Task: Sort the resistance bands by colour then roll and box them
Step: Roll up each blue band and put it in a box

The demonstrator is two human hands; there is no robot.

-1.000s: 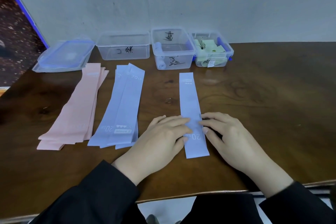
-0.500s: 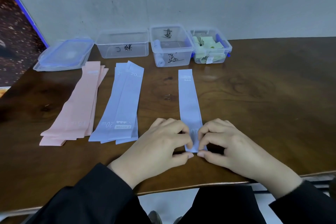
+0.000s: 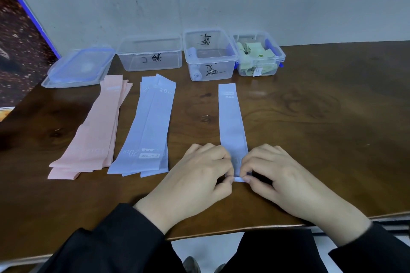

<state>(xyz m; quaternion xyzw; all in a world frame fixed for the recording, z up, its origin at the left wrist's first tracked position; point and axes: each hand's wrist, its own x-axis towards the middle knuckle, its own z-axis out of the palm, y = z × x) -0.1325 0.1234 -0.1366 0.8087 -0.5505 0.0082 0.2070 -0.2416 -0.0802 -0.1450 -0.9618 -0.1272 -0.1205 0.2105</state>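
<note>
One lavender band (image 3: 230, 117) lies flat and lengthwise on the wooden table (image 3: 321, 139). My left hand (image 3: 199, 175) and my right hand (image 3: 277, 175) pinch its near end, which is folded over into a small first turn. To the left lie a stack of lavender bands (image 3: 148, 131) and a stack of pink bands (image 3: 95, 137). Three clear boxes stand along the wall: an empty one (image 3: 150, 54), a middle one (image 3: 209, 55) holding rolled lavender bands, and a right one (image 3: 258, 55) with green bands.
A stack of box lids (image 3: 77, 68) with blue trim rests at the back left corner. The table's front edge (image 3: 244, 231) runs just under my wrists. A grey wall stands right behind the boxes.
My hands went from lying flat on the band to pinching its near end with curled fingers. The end has been folded up into a small turn.
</note>
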